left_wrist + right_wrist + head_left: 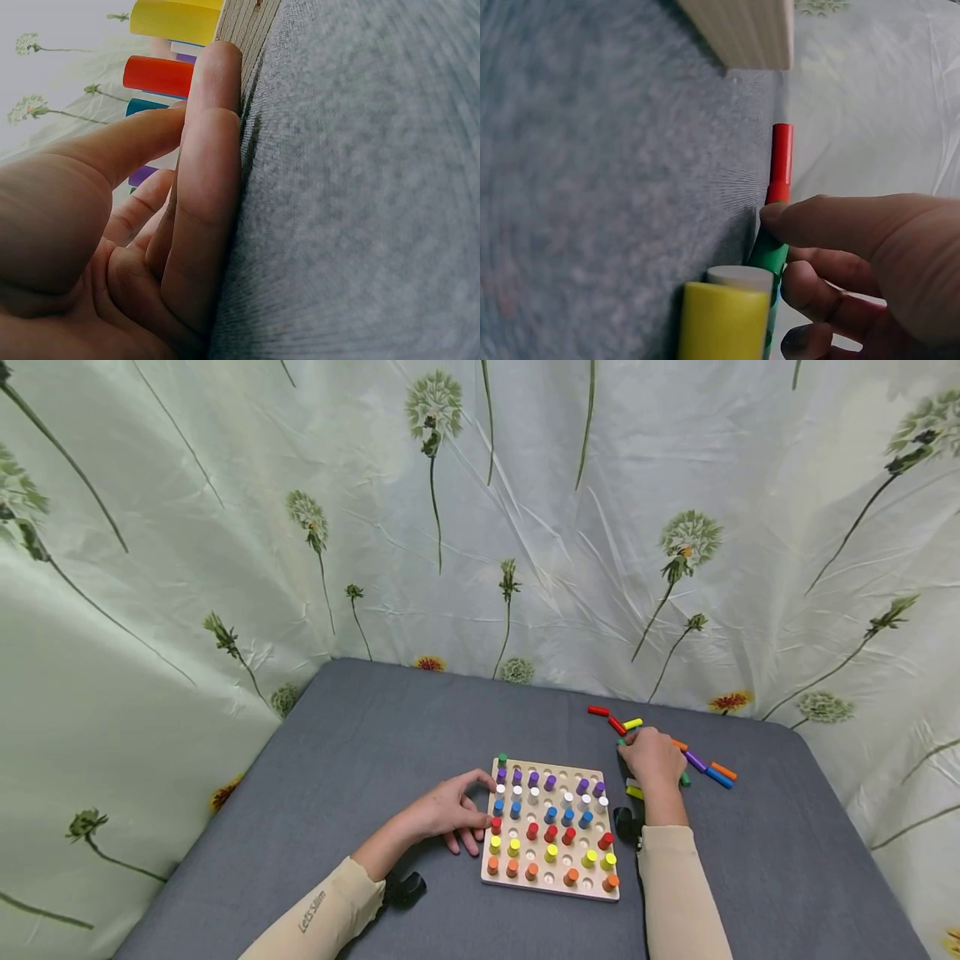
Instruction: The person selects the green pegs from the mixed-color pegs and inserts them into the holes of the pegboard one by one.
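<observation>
A square wooden pegboard [551,890] lies on the grey surface, with coloured pegs upright in rows and several bare holes. At its left edge rests my left hand [444,810]: the index finger reaches toward the far corner, and the thumb touches near a red peg [157,75]. The other fingers lie along the board's side in the left wrist view. Right of the board, my right hand [655,764] pinches a green peg [768,251] among loose pegs. Part of that peg is hidden by the thumb. A yellow peg [724,322] lies close by.
Loose red pegs [597,711], a purple peg [696,762], a blue peg [718,777] and an orange peg [723,770] lie around the right hand. A flower-printed curtain [480,527] hangs behind the grey padded surface [360,735].
</observation>
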Available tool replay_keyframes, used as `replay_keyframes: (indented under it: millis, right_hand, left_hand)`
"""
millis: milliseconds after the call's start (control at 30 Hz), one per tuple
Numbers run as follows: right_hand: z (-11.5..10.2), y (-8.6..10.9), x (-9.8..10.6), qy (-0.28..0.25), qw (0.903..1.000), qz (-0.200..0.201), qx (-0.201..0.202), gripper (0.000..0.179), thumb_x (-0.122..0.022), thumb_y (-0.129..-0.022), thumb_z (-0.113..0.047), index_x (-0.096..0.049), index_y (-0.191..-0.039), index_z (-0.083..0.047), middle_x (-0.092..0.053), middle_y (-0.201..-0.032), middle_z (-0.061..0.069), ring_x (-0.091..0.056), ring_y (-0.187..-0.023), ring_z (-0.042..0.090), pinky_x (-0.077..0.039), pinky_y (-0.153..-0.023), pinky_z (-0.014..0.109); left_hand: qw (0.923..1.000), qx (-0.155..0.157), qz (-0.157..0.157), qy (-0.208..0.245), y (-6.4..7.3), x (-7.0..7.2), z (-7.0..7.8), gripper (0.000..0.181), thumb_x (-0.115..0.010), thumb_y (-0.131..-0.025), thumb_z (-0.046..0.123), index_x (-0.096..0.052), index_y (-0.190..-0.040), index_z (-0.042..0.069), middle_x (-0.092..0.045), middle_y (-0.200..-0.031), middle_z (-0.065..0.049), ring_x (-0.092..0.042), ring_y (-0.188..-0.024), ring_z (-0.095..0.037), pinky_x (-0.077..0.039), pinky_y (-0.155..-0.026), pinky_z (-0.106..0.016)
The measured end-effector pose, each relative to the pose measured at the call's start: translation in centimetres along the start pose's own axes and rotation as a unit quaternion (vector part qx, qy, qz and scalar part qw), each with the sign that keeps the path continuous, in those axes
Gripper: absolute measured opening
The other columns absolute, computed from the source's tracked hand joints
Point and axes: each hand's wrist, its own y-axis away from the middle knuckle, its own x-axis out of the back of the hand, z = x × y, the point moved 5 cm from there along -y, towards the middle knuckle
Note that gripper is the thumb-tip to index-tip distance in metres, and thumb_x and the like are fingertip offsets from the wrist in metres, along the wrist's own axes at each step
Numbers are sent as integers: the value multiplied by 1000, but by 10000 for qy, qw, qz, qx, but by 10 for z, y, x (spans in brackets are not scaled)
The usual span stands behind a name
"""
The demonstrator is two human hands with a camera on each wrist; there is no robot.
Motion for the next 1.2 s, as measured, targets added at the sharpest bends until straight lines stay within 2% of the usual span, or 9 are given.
replay_keyframes:
  millis: [133,367,467,833,1000,1200]
  right_hand:
    - [-3,2,3,-160,9998,97,63,27,-75,-99,-29,-78,-117,-9,-75,-113,21,-67,-85,33,-51,-68,43]
    - [-7,5,10,-705,9967,246,326,21,-69,-100,-24,-69,-118,-13,-61,-84,8,-54,-69,27,-38,-61,36]
    - [-8,6,12,-833,9951,301,441,21,-69,-100,-22,-68,-118,-13,-63,-87,6,-54,-70,25,-38,-60,35]
    - [-17,7,17,-1370,9857,242,950,23,-69,-100,-23,-68,-119,-11,-73,-109,14,-63,-85,28,-44,-67,34]
    - [-25,11,19,-1664,9794,93,1137,25,-70,-100,-23,-68,-120,-8,-73,-113,16,-65,-96,32,-48,-74,36]
    - [-35,15,24,-1978,9704,53,1384,27,-71,-100,-24,-69,-120,-6,-73,-114,17,-66,-99,32,-49,-77,33]
  left_hand:
    - [10000,-8,29,-10,1,0,0,43,-77,-98,16,-54,-133,26,-75,-76,-9,-75,-57,-16,-56,-44,-29]
    - [10000,37,53,-29,0,-1,-1,41,-78,-98,20,-55,-131,27,-75,-77,-9,-75,-57,-16,-55,-43,-28]
    - [10000,25,49,-34,0,-1,-1,41,-78,-98,19,-54,-131,27,-75,-76,-9,-75,-57,-16,-55,-43,-28]
    - [10000,-33,45,-31,1,0,0,41,-77,-98,18,-55,-132,26,-75,-76,-8,-75,-57,-16,-55,-43,-28]
    - [10000,-23,27,-31,1,0,1,41,-77,-98,19,-55,-132,26,-75,-76,-8,-74,-57,-16,-55,-43,-28]
    - [10000,-15,33,-22,1,-1,1,42,-76,-98,16,-54,-132,26,-75,-76,-8,-74,-57,-16,-55,-43,-28]
